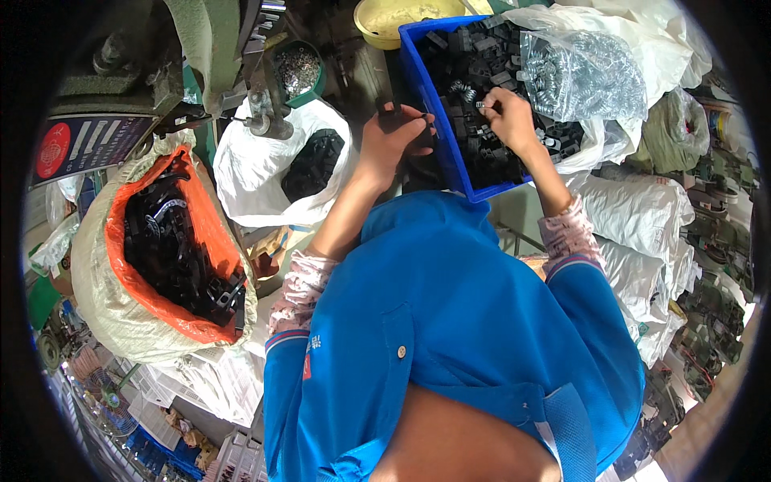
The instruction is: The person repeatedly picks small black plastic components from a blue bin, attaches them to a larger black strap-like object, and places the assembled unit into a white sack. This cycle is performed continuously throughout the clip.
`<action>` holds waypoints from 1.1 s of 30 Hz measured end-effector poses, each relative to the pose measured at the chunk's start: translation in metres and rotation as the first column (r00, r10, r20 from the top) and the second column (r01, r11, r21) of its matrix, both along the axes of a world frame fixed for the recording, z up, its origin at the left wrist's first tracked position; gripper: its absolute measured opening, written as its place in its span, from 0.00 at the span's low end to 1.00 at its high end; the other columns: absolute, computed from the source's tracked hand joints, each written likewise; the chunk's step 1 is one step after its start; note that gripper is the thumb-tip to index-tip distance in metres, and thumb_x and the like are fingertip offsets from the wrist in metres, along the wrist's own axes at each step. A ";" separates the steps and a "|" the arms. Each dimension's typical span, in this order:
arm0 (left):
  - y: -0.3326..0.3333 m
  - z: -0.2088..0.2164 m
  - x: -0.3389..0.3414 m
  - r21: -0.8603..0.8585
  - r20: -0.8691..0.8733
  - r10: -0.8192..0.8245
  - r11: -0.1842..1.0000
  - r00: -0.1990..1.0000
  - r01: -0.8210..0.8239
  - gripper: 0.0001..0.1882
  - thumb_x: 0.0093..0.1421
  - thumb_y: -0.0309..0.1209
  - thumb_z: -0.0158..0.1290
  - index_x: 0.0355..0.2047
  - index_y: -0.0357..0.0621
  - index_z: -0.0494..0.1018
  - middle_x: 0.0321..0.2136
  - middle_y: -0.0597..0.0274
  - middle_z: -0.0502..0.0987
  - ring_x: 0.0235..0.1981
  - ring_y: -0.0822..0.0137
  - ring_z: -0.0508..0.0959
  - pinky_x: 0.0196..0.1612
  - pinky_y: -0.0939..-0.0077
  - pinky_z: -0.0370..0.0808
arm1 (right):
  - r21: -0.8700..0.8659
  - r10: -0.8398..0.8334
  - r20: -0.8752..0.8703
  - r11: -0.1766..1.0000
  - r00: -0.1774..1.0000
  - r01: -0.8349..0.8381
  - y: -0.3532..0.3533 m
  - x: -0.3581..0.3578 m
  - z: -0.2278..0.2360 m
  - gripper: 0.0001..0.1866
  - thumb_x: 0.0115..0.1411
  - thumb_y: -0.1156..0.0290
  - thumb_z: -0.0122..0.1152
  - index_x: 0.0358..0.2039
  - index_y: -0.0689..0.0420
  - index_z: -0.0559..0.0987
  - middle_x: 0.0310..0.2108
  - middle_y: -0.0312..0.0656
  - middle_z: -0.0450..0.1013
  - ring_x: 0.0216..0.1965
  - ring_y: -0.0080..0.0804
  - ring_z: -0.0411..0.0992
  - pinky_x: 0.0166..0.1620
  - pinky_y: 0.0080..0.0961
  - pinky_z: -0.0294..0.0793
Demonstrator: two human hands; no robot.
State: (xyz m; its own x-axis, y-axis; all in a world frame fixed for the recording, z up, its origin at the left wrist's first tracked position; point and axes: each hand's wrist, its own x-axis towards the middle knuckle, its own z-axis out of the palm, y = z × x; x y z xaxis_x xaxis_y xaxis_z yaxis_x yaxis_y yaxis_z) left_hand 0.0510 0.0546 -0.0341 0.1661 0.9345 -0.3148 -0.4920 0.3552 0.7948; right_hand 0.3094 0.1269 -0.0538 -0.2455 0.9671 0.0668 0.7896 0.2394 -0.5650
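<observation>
My left hand (387, 143) is closed around a black plastic part (392, 120), just left of a blue bin (440, 120). Over that bin, the fingertips of my right hand (511, 122) pinch a small silvery piece that looks like a metal spring (481, 105). Many small black plastic pieces (474, 56) fill the bin. A few loose springs (462, 90) lie among them, left of my right fingers. Resting on the bin's right side is a clear plastic bag of metal springs (585, 76).
A white sack (249, 181) and an orange-lined sack (112, 233), both with black parts, stand to the left. Beyond them are a green container of small metal pieces (320, 88) and a machine (265, 120). A yellow basin (377, 28) sits behind; white sacks (634, 217) are stacked right.
</observation>
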 end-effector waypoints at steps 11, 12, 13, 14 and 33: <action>0.020 0.028 0.044 0.177 -0.202 -0.141 0.968 0.969 0.178 0.13 0.56 0.29 0.62 0.41 0.40 0.76 0.33 0.65 0.79 0.31 0.77 0.77 0.28 0.81 0.77 | -0.526 -0.416 -0.823 0.815 0.386 -0.242 -0.042 -0.017 0.065 0.11 0.61 0.77 0.61 0.44 0.65 0.80 0.39 0.45 0.79 0.38 0.29 0.79 0.42 0.25 0.80; 0.020 0.029 0.047 0.189 -0.197 -0.138 0.966 0.971 0.176 0.13 0.56 0.30 0.62 0.41 0.41 0.76 0.33 0.65 0.79 0.31 0.77 0.76 0.28 0.82 0.76 | -0.539 -0.422 -0.811 0.808 0.406 -0.237 -0.043 -0.017 0.065 0.11 0.61 0.77 0.61 0.44 0.65 0.80 0.38 0.44 0.79 0.38 0.29 0.79 0.42 0.24 0.80; 0.019 0.026 0.048 0.233 -0.267 -0.107 0.957 0.958 0.172 0.13 0.57 0.32 0.64 0.39 0.40 0.77 0.30 0.66 0.79 0.27 0.78 0.76 0.26 0.83 0.75 | -0.552 -0.427 -0.798 0.801 0.426 -0.232 -0.043 -0.017 0.065 0.11 0.61 0.77 0.62 0.44 0.65 0.80 0.38 0.44 0.79 0.37 0.30 0.79 0.42 0.24 0.80; 0.019 0.025 0.048 0.230 -0.323 -0.106 0.955 0.941 0.186 0.12 0.57 0.32 0.64 0.39 0.40 0.77 0.29 0.66 0.79 0.26 0.78 0.76 0.26 0.83 0.75 | -0.565 -0.430 -0.785 0.793 0.446 -0.228 -0.044 -0.017 0.064 0.11 0.61 0.76 0.62 0.44 0.64 0.80 0.37 0.44 0.79 0.37 0.30 0.79 0.41 0.24 0.80; 0.034 0.012 0.061 0.052 -0.340 -0.121 0.988 0.933 0.147 0.13 0.56 0.31 0.64 0.36 0.39 0.73 0.28 0.64 0.80 0.27 0.73 0.80 0.25 0.81 0.73 | -0.263 -0.229 -0.721 0.964 0.654 0.047 -0.023 -0.001 0.057 0.13 0.57 0.81 0.64 0.44 0.63 0.80 0.35 0.38 0.79 0.33 0.21 0.75 0.41 0.16 0.74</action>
State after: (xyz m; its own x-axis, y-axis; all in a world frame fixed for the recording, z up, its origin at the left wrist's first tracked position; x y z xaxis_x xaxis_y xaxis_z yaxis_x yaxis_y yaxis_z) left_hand 0.1117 0.0884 -0.0216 0.1886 0.9341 -0.3032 -0.1450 0.3318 0.9321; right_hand 0.3081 0.1039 0.0032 -0.0645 0.9973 -0.0348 0.1014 -0.0281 -0.9944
